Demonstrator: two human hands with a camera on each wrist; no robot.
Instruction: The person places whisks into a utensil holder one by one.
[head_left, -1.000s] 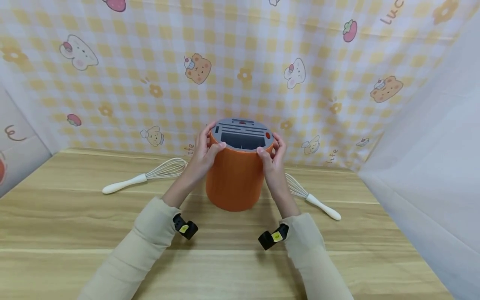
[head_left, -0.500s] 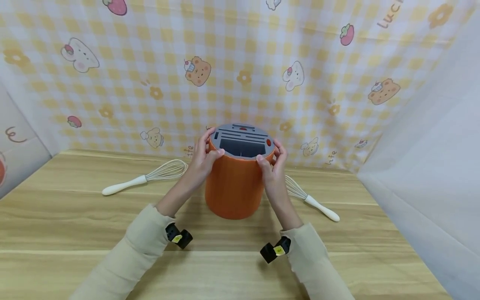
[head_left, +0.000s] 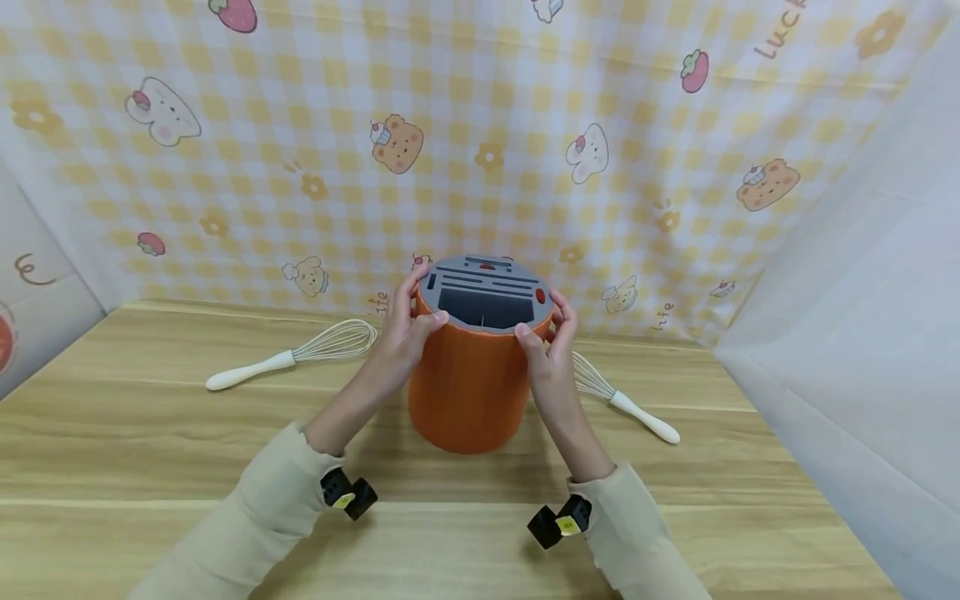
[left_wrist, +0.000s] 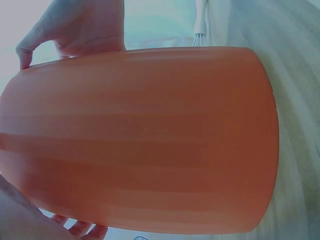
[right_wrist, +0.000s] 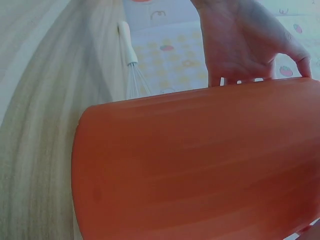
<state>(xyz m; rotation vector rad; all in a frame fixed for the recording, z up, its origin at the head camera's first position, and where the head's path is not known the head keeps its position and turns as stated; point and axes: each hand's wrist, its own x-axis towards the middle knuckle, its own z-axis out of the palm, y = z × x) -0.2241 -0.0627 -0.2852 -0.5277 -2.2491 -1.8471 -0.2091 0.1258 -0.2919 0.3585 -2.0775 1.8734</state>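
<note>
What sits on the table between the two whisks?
The orange container with its grey slotted lid, held at the rim by the left hand and right hand. The head view shows it, between left whisk and right whisk.

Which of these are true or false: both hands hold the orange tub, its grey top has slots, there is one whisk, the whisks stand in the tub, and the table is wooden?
1. Both hands hold the orange tub. True: the left hand and the right hand grip it near its top, one on each side.
2. Its grey top has slots. True: there are narrow slits and one wide opening.
3. There is only one whisk. False: a left whisk and a right whisk both show.
4. The whisks stand in the tub. False: both lie flat on the table, one on each side of the tub.
5. The table is wooden. True: its top shows a light wood grain.
</note>
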